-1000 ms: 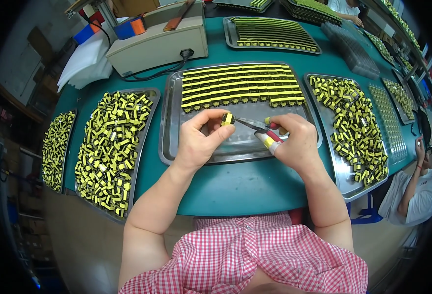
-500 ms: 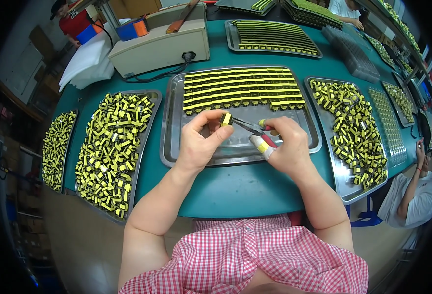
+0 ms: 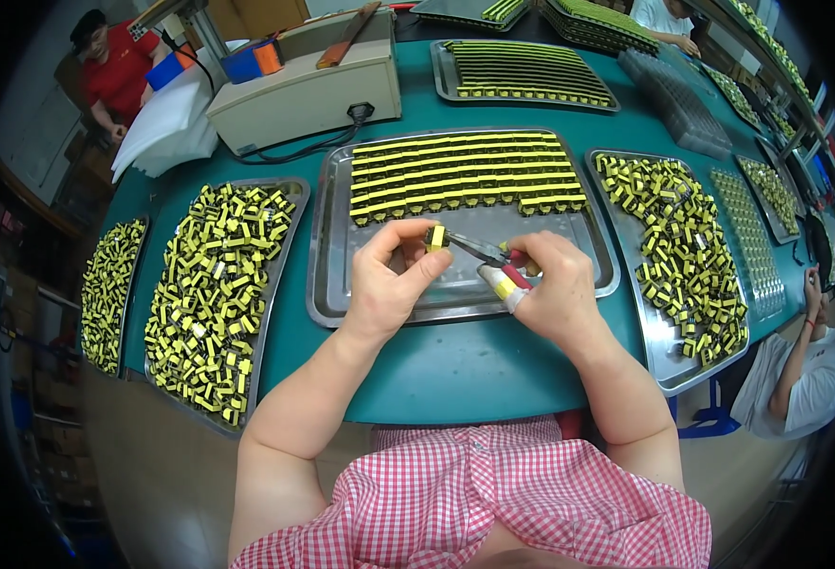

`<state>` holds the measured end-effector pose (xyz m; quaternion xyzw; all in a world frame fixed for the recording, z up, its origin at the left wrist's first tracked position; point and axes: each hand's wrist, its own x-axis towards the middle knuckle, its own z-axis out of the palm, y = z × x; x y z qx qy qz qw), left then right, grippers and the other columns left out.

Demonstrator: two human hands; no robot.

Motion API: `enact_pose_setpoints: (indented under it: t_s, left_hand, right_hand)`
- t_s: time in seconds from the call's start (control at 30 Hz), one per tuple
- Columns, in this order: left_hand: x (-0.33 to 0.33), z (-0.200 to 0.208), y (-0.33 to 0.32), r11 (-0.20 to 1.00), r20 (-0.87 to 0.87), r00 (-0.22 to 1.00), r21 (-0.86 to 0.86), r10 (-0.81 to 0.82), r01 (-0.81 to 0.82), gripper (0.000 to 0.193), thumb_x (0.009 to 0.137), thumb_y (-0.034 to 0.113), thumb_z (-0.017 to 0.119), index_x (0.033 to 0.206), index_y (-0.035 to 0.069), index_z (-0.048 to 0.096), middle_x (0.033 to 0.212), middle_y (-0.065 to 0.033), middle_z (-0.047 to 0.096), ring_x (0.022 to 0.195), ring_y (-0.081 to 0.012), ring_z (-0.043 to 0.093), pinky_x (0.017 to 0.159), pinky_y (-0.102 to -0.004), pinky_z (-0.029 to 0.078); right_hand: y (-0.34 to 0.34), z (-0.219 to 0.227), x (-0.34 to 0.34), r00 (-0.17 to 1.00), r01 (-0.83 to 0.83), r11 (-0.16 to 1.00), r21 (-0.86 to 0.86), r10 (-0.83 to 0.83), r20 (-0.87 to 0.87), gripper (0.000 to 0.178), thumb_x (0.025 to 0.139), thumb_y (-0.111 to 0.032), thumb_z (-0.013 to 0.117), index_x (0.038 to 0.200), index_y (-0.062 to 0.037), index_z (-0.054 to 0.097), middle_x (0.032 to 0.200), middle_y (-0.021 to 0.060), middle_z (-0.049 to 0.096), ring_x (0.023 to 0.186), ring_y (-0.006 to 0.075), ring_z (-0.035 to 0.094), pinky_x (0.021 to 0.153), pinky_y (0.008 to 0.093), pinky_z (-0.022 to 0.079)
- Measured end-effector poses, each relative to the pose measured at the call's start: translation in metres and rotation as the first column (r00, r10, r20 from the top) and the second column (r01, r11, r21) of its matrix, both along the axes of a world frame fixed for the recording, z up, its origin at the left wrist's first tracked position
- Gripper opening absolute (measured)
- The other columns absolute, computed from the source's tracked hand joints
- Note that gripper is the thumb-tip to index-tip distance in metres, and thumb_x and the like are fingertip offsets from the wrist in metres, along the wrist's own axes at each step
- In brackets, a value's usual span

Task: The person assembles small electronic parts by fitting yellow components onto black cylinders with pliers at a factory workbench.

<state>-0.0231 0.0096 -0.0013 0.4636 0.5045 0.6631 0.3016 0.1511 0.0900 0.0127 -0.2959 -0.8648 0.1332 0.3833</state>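
Over the metal tray [image 3: 389,311] in front of me, my left hand [image 3: 387,280] pinches a small yellow-and-black transformer [image 3: 438,238] between thumb and fingertips. My right hand [image 3: 558,284] is wrapped round a pair of pliers [image 3: 482,252] with red handles, partly bound in white and yellow. The tips of the pliers meet the right side of the transformer; whether they grip a pin there is too small to tell. Tight rows of like transformers [image 3: 465,171] fill the far part of the tray, with the front row broken by a gap.
Heaped transformers lie in trays to the left [image 3: 214,294] and right [image 3: 673,247]. Behind stand another tray of rows [image 3: 522,76], a beige machine [image 3: 308,85] with a cable, white foam sheets [image 3: 166,133] and clear plastic trays [image 3: 675,102]. Other people are at far left and right.
The handles of the pliers have come closer together in my right hand. My left hand stays about where it was. At far left, a person in red has moved further into view.
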Motion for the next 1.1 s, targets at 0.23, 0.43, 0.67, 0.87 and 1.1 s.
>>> enact_pose_setpoints:
  t_s: [0.23, 0.43, 0.67, 0.87, 1.1]
  left_hand:
    - [0.005, -0.0017, -0.0013, 0.995, -0.132, 0.986, 0.013, 0.105, -0.104, 0.029, 0.072, 0.01, 0.073, 0.096, 0.001, 0.058, 0.076, 0.0025, 0.054, 0.067, -0.0042, 0.047, 0.06, -0.0191, 0.04]
    - [0.0058, -0.0001, -0.0011, 0.996, -0.08, 0.993, -0.005, 0.083, -0.084, 0.03, 0.075, 0.011, 0.071, 0.099, 0.001, 0.058, 0.081, 0.0004, 0.057, 0.071, -0.0053, 0.049, 0.063, -0.0201, 0.041]
    - [0.0022, -0.004, -0.0012, 0.998, 0.201, 0.979, -0.045, -0.038, 0.048, 0.032, 0.081, 0.014, 0.066, 0.108, 0.0, 0.057, 0.087, -0.0017, 0.059, 0.075, -0.0062, 0.051, 0.066, -0.0201, 0.042]
    - [0.0012, -0.0023, -0.0014, 0.994, 0.217, 0.975, -0.085, -0.054, 0.074, 0.032, 0.081, 0.014, 0.065, 0.109, -0.001, 0.057, 0.088, -0.0015, 0.059, 0.076, -0.0063, 0.051, 0.068, -0.0207, 0.042]
    - [0.0006, -0.0038, -0.0004, 0.997, 0.168, 0.984, -0.041, -0.057, 0.064, 0.032, 0.08, 0.012, 0.066, 0.108, -0.001, 0.057, 0.09, -0.0008, 0.059, 0.078, -0.0064, 0.052, 0.07, -0.0206, 0.042]
  right_hand:
    - [-0.0032, 0.0013, 0.0018, 0.998, 0.042, 0.999, 0.008, -0.043, 0.052, 0.027, 0.061, -0.016, 0.078, 0.076, -0.0023, 0.06, 0.068, 0.0078, 0.058, 0.059, 0.0219, 0.058, 0.052, 0.031, 0.046]
    - [-0.0019, -0.0027, -0.0044, 0.999, 0.038, 0.999, 0.025, -0.039, 0.032, 0.029, 0.063, -0.016, 0.078, 0.08, -0.0021, 0.059, 0.071, 0.0084, 0.058, 0.061, 0.0226, 0.059, 0.054, 0.0314, 0.046]
    - [-0.0034, -0.004, -0.0038, 0.999, 0.03, 0.998, -0.048, -0.028, 0.028, 0.029, 0.065, -0.016, 0.077, 0.082, -0.0017, 0.058, 0.072, 0.0086, 0.058, 0.063, 0.0217, 0.06, 0.057, 0.0309, 0.048]
    - [-0.0038, -0.0019, -0.0031, 0.998, 0.045, 0.997, -0.056, -0.043, 0.044, 0.029, 0.065, -0.016, 0.077, 0.081, -0.0014, 0.059, 0.071, 0.0087, 0.058, 0.062, 0.0216, 0.06, 0.056, 0.0305, 0.048]
    - [-0.003, -0.0004, -0.0035, 0.999, 0.039, 0.999, 0.003, -0.039, 0.003, 0.028, 0.064, -0.014, 0.077, 0.081, -0.0015, 0.058, 0.071, 0.0081, 0.057, 0.063, 0.0224, 0.058, 0.056, 0.0315, 0.047]
